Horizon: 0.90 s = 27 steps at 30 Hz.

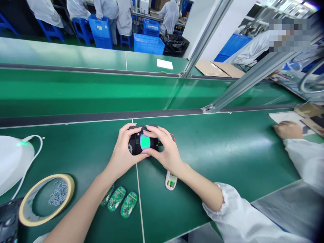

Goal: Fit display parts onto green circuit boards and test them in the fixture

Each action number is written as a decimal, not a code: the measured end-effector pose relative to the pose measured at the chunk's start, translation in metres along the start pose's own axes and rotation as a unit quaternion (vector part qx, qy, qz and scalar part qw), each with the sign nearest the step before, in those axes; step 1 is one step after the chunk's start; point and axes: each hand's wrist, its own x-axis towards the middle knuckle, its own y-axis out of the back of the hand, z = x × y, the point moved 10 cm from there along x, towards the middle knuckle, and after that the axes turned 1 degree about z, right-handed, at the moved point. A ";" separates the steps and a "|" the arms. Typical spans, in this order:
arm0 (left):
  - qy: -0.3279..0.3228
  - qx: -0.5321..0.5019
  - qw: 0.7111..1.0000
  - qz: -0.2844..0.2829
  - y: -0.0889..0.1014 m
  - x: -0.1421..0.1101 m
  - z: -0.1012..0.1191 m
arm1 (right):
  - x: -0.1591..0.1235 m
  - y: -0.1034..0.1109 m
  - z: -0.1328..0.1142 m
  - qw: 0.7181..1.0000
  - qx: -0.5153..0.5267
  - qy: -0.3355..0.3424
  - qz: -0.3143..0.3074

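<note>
Two bare hands, the left hand (124, 150) and the right hand (164, 148), meet near the middle of a dark green workbench mat (202, 152), wrapped around a small rounded black plastic housing (134, 145) with a glowing square green screen (145, 142) set in a pale blue rim. The fingers (135, 130) of both hands hold it closed-in at the top edge, and the thumbs press along its sides, leaving the screen uncovered. It seems light, stiff and smooth, so it is probably best held by its edges, clear of the screen. Around it, three green circuit boards (116, 199) lie at 7 o'clock, a beige tape roll (47, 199) ringing small metal screws (58, 193) at 8, and a white oval casing with batteries (171, 180) at 5. At 3 o'clock, another person's hand (287, 130) in a white sleeve rests on papers (285, 118).
</note>
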 end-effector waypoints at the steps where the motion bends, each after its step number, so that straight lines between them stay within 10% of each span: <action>1: 0.000 0.004 1.000 0.001 0.000 0.001 0.000 | 0.000 0.000 0.001 1.000 0.002 -0.007 -0.001; 27: 0.003 0.030 1.000 -0.003 0.002 0.002 0.001 | 0.003 0.002 0.001 1.000 0.010 -0.005 0.000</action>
